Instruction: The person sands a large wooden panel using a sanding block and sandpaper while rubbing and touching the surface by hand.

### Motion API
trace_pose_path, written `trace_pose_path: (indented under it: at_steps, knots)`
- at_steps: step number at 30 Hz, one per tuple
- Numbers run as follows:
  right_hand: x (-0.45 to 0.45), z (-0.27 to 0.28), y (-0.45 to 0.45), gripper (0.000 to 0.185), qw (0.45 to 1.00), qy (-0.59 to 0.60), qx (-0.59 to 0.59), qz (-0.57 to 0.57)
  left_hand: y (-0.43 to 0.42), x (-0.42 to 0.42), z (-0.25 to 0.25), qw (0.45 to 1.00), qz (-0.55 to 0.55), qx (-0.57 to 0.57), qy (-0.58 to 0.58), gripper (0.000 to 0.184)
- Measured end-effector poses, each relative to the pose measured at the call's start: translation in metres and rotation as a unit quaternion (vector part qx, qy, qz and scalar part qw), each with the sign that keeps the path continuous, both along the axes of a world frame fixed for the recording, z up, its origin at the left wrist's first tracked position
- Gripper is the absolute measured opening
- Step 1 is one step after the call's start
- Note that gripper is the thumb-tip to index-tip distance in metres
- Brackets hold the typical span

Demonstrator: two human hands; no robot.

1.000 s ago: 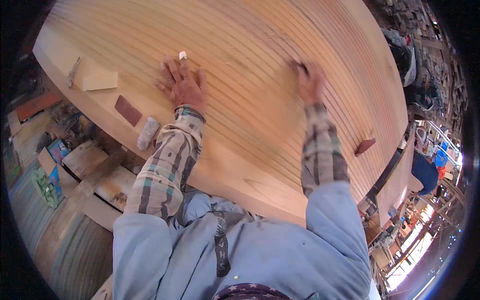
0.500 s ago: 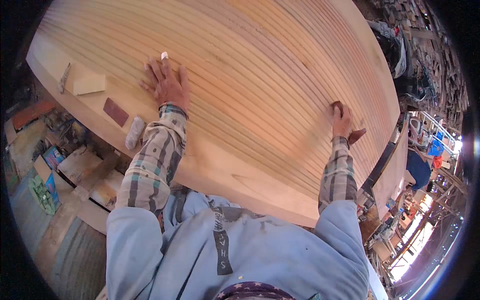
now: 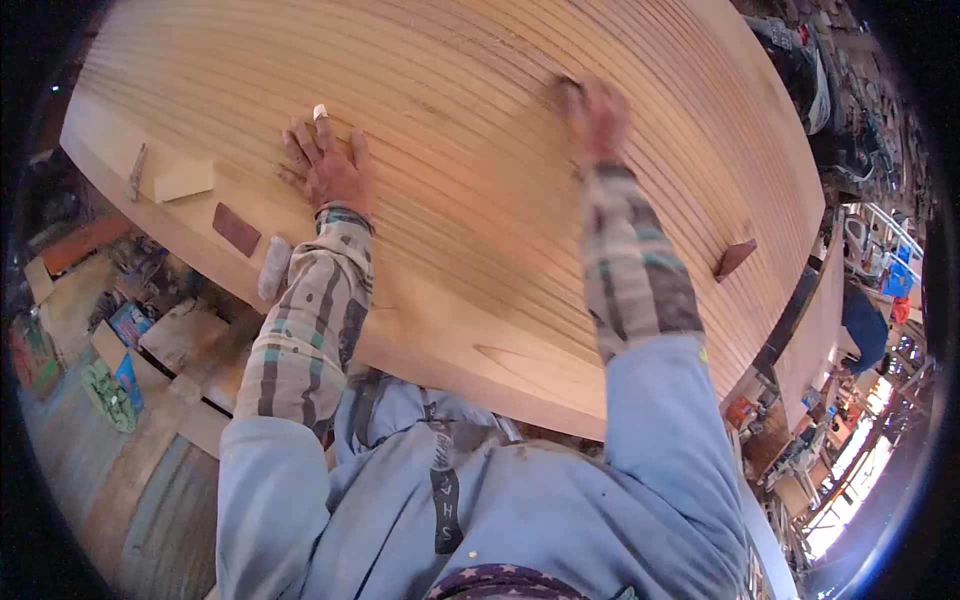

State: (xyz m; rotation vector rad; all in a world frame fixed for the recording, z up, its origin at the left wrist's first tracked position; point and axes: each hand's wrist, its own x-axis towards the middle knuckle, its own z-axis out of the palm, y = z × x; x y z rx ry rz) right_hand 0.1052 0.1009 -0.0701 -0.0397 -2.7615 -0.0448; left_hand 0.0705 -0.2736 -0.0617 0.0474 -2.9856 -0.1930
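A large wooden panel with long parallel grooves stretches out before me. My left hand lies flat on its left part, fingers spread, with white tape around one fingertip. Over the upper middle, my right hand is blurred by motion, its fingers closed on a small dark piece of sandpaper against the grooves. Left of my left hand, a reddish-brown sandpaper piece, a pale sheet and a whitish wrapped roll rest near the panel's edge. A folded brown sandpaper piece stands at the right.
A thin grey strip lies at the panel's far left. Below that edge are boards and a green bundle on the floor. Beyond the right side are a dark-clothed person and cluttered tools. Dark items sit by the upper right edge.
My right hand has swept up and to the left across the grooves with its sandpaper. The folded brown piece beside it stayed behind. My left hand rests in nearly the same place.
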Motion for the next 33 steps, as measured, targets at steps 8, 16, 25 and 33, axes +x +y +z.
trace_pose_path:
  at_steps: [8, 16, 25, 33]
  knots:
    - [0.118, 0.032, 0.078, 0.017, 0.991, 0.005, -0.084, -0.109, -0.001, -0.001, 0.0, 1.0, -0.007, 0.018, 0.003, 0.067]
    - [-0.152, 0.005, -0.139, 0.021, 0.984, 0.099, -0.144, 0.018, 0.0, 0.003, 0.006, 1.0, -0.012, 0.006, -0.009, 0.068]
    - [0.124, 0.038, 0.084, 0.02, 0.993, -0.036, -0.078, -0.082, 0.0, 0.002, 0.004, 0.999, -0.005, 0.009, -0.033, 0.068]
    - [0.058, 0.036, 0.031, 0.015, 0.984, 0.043, -0.154, -0.084, 0.0, 0.001, 0.004, 1.0, -0.012, 0.023, 0.002, 0.065]
